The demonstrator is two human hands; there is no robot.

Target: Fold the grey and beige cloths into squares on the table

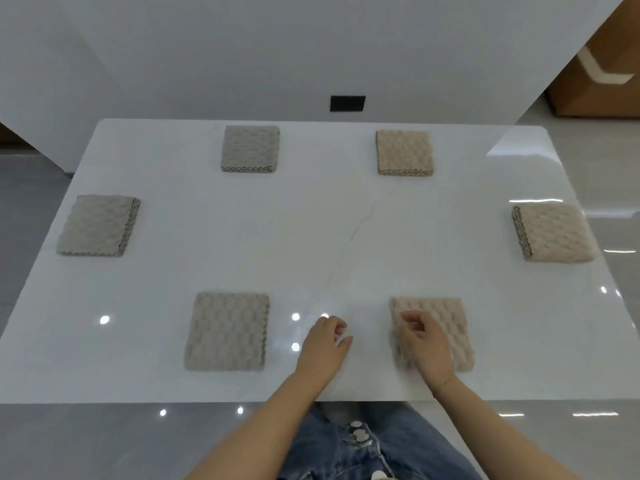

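Cloths: I count six folded squares on the worktop (pixel 311 220). Three grey ones lie along its left half: far edge (pixel 250 148), left edge (pixel 98 225), near edge (pixel 227 330). Three beige ones mirror them on the right half: far edge (pixel 404 152), right edge (pixel 554 233), near edge (pixel 446 327).
Left hand (pixel 323 344): it hovers over bare worktop between the two near cloths, fingers loosely curled, holding nothing.
Right hand (pixel 424 344): it sits over the left part of the near beige cloth, fingers loosely bent. I cannot tell whether it touches the cloth or pinches an edge.
Step in hand: I judge the folding is all but done; what remains is tidying the near beige square.
Doing it well: I would press flat along its left edge, line up the layers so no corner peeks out, then lift both hands straight off so the stack does not shift.
Surface: white, glossy, faintly veined stone; slick, so cloth may slide under a sideways push.
Room: white wall with a dark socket plate (pixel 347 103), shiny grey floor, wooden cabinet (pixel 602 88) at the far right.
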